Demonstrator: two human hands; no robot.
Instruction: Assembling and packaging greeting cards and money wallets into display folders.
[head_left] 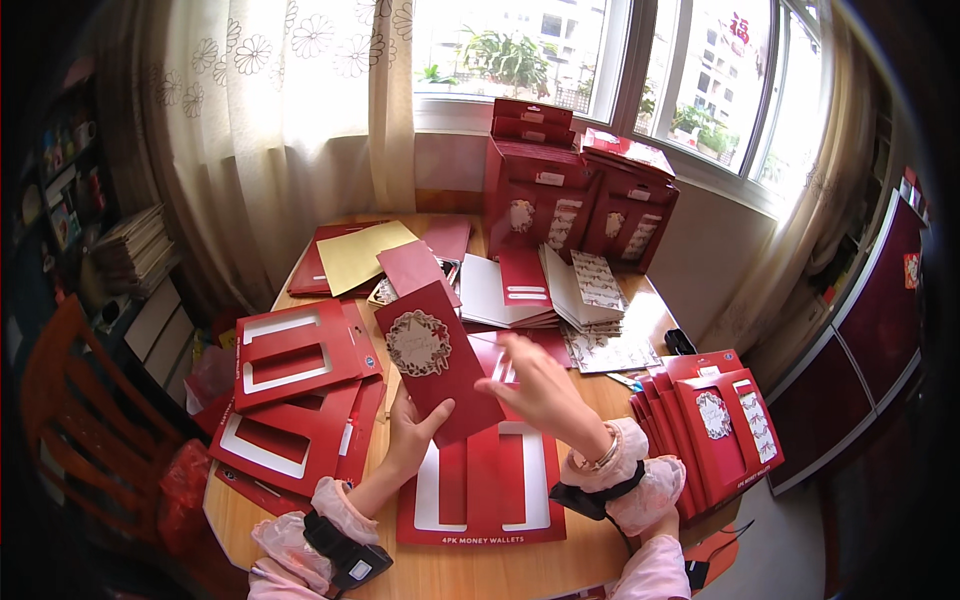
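Fingers below and thumb in front, my left hand [408,440] grips a dark red money wallet [440,405] by its lower end. The wallet is held tilted above the table, its pale floral wreath facing up. Just right of it hovers my right hand [540,385], fingers apart and slightly blurred, nothing visible in them. Whether its fingertips touch the wallet's edge I cannot tell. Beneath both hands lies a flat red cardboard sleeve [482,500] with two cut-out windows showing white. Part of it is hidden by the hands and the wallet.
Red window sleeves [290,430] are piled at left. Filled red packs [715,430] lean together at right. White and patterned wallets [598,290] are stacked mid-table, with yellow paper [355,255] at back left. Upright red boxes [545,195] stand by the window. A wooden chair [75,430] is at left.
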